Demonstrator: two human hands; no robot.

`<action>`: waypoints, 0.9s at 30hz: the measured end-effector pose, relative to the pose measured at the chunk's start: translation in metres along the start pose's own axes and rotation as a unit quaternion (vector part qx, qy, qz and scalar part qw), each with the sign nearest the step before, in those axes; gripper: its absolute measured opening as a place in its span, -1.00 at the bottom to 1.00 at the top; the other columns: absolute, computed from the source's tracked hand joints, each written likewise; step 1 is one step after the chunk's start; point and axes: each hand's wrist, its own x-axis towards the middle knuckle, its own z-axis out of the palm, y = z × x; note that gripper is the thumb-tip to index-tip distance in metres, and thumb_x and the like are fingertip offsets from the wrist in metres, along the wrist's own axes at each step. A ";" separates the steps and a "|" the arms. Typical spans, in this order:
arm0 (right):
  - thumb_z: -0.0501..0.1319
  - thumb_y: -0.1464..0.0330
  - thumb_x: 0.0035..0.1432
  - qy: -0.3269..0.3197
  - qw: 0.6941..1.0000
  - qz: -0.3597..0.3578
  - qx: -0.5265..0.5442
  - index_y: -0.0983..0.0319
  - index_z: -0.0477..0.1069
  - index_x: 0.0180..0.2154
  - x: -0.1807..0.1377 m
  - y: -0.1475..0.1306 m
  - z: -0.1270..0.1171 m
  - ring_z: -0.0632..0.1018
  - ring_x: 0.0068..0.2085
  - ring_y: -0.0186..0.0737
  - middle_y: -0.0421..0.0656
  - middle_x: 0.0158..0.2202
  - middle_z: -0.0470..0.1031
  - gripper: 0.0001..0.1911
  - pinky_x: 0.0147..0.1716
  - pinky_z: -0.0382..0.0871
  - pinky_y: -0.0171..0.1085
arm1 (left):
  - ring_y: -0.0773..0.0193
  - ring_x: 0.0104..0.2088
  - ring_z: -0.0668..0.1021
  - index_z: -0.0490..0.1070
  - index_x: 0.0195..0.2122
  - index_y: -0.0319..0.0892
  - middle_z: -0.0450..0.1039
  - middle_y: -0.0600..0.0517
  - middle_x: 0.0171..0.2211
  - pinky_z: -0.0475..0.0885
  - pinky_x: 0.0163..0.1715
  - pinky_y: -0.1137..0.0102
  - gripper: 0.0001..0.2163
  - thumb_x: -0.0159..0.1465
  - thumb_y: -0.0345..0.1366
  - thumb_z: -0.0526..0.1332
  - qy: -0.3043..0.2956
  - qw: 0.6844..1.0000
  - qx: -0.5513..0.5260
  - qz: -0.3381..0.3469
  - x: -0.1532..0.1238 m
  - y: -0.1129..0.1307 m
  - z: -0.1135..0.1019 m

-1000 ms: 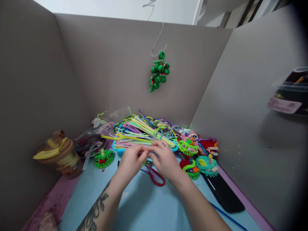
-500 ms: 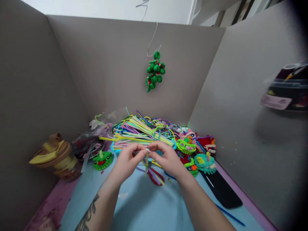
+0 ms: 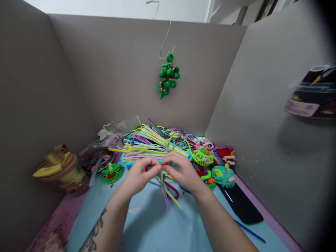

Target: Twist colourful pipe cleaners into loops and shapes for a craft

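My left hand (image 3: 140, 174) and my right hand (image 3: 181, 171) meet fingertip to fingertip just above the light blue mat (image 3: 157, 224). Both pinch the top ends of a few pipe cleaners (image 3: 166, 191), purple and yellow-green, whose free ends hang down towards me. Right behind the hands a blue tray (image 3: 125, 161) holds a thick pile of coloured pipe cleaners (image 3: 151, 141). Red-handled scissors (image 3: 173, 191) lie on the mat under my right hand.
Grey partition walls enclose the desk on three sides. A green pipe-cleaner bunch (image 3: 168, 75) hangs from a wire at the back. A green frog figure (image 3: 112, 172) and a brown jar (image 3: 61, 169) sit left. Finished figures (image 3: 217, 168) and a black flat case (image 3: 240, 206) lie right.
My hands have lifted off the mat with the pipe cleaners pinched between them, and the strands now hang free. A purple strand has joined the yellow-green one.
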 end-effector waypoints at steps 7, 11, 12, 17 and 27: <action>0.18 0.44 0.12 -0.014 1.000 0.009 -0.019 0.21 0.45 -0.44 -0.001 -0.001 -0.002 0.45 -0.36 -0.28 -0.19 -0.46 0.43 -0.88 -0.32 0.30 -0.29 | 0.38 -0.51 0.26 0.34 -0.51 -0.21 0.23 0.11 -0.56 0.17 -0.53 0.50 -0.77 0.20 -0.21 0.09 -0.017 0.999 0.047 0.007 -0.003 0.007 -0.001; 0.17 0.44 0.13 -0.024 0.999 0.012 -0.026 0.21 0.44 -0.45 -0.001 -0.001 -0.002 0.44 -0.37 -0.29 -0.20 -0.47 0.42 -0.87 -0.34 0.29 -0.30 | 0.39 -0.52 0.26 0.35 -0.51 -0.22 0.24 0.12 -0.57 0.17 -0.55 0.51 -0.79 0.20 -0.23 0.09 -0.019 0.999 0.038 0.006 -0.002 0.004 0.000; 0.17 0.44 0.13 -0.024 0.999 0.013 -0.026 0.21 0.43 -0.45 -0.001 -0.001 -0.002 0.43 -0.37 -0.29 -0.20 -0.47 0.42 -0.87 -0.34 0.29 -0.30 | 0.39 -0.53 0.27 0.35 -0.52 -0.22 0.24 0.12 -0.57 0.17 -0.55 0.51 -0.79 0.19 -0.24 0.10 -0.015 0.999 0.038 0.005 -0.002 0.004 0.000; 0.18 0.50 0.09 -0.018 0.999 0.022 -0.036 0.23 0.40 -0.48 -0.001 -0.001 0.001 0.41 -0.39 -0.31 -0.22 -0.49 0.38 -0.87 -0.36 0.25 -0.32 | 0.38 -0.53 0.31 0.35 -0.53 -0.23 0.31 0.10 -0.57 0.19 -0.54 0.51 -0.82 0.17 -0.29 0.12 0.028 0.995 0.091 0.016 -0.003 0.004 0.003; 0.26 0.39 0.05 -0.035 0.995 0.095 -0.009 0.24 0.36 -0.49 0.001 0.000 0.005 0.38 -0.41 -0.33 -0.24 -0.48 0.37 -0.88 -0.41 0.23 -0.36 | 0.32 -0.47 0.43 0.43 -0.46 -0.21 0.46 0.05 -0.50 0.25 -0.47 0.48 -0.86 0.17 -0.35 0.12 0.044 0.985 0.159 0.049 -0.005 0.005 0.001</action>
